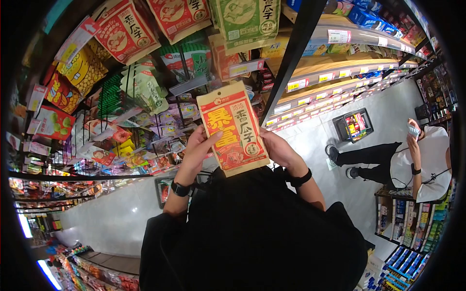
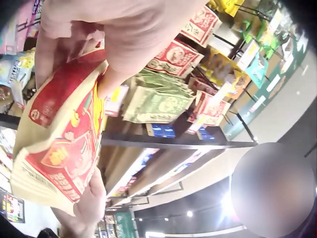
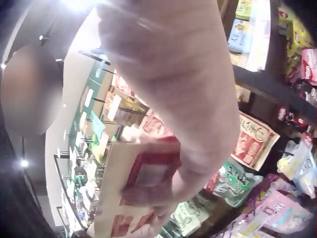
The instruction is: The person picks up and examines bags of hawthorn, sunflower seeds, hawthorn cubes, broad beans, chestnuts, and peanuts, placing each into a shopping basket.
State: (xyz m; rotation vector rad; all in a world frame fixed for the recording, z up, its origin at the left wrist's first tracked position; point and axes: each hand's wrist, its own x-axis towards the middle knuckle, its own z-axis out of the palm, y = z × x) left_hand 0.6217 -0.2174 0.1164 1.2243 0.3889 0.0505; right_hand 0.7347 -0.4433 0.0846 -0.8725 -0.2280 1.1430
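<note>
A tan paper snack bag [image 1: 234,130] with red and yellow print is held upright in front of the chest, between both hands. The left hand [image 1: 198,144] grips its left edge, thumb across the printed front. At the right edge the right hand [image 1: 280,148] holds it, fingers mostly behind the bag. In the left wrist view the left hand [image 2: 116,34] pinches the bag [image 2: 64,144] from above. The right wrist view shows the right hand [image 3: 188,89] with fingers on the bag's [image 3: 111,183] back.
Hanging snack bags [image 1: 128,31] fill the rack ahead and left. A dark shelf post [image 1: 296,53] stands right of the bag, with tagged shelves [image 1: 335,63] beyond. On the floor at right is a black basket [image 1: 353,125], near a person in a white shirt [image 1: 427,160]. Another basket [image 1: 164,191] is below left.
</note>
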